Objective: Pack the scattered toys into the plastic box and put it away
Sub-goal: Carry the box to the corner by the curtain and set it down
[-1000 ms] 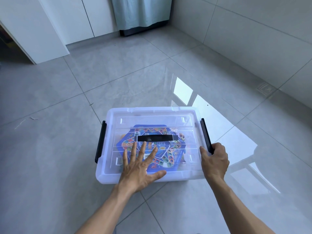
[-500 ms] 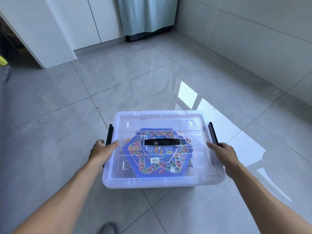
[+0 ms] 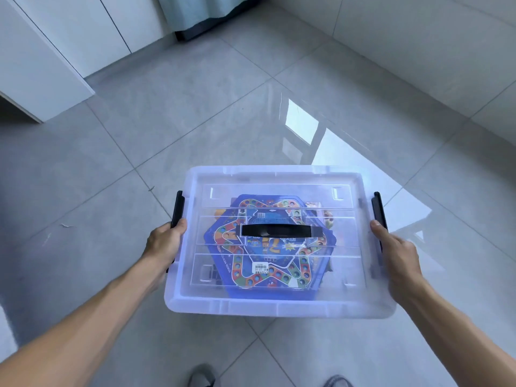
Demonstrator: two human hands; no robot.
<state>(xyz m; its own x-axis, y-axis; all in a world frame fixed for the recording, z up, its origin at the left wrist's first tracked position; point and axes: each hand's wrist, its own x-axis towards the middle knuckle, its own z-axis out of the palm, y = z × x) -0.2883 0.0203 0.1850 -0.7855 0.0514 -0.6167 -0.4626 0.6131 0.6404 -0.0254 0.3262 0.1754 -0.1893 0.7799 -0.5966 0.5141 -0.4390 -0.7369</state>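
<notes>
The translucent plastic storage box [image 3: 279,303], lidded, is now being held clear of the grey tiled floor [image 3: 167,121], where half a second ago it was still sitting on the tiles with the hands only reaching its sides, and a second ago the left hand was pressing flat on the lid. The left hand [image 3: 163,244] is gripping the box's left side at the black side latch [image 3: 178,209], thumb over the lid edge; the right hand [image 3: 396,252] is gripping the right side at the matching black latch [image 3: 378,208] in the same way. Both hands are clamped on the box, set apart by its full width. Inside, a blue hexagonal board game [image 3: 268,261] is lying flat beneath the clear lid, under the black centre handle [image 3: 275,229]; smaller toys beside it are too indistinct to identify. No loose toys are showing on the visible floor. Judgement: packing and closing are complete, and the carrying stage is beginning; what remains is taking the box to storage, possibly the white cabinets [image 3: 83,29] at the far edge of the floor. The latches appear closed, though this cannot be confirmed.
</notes>
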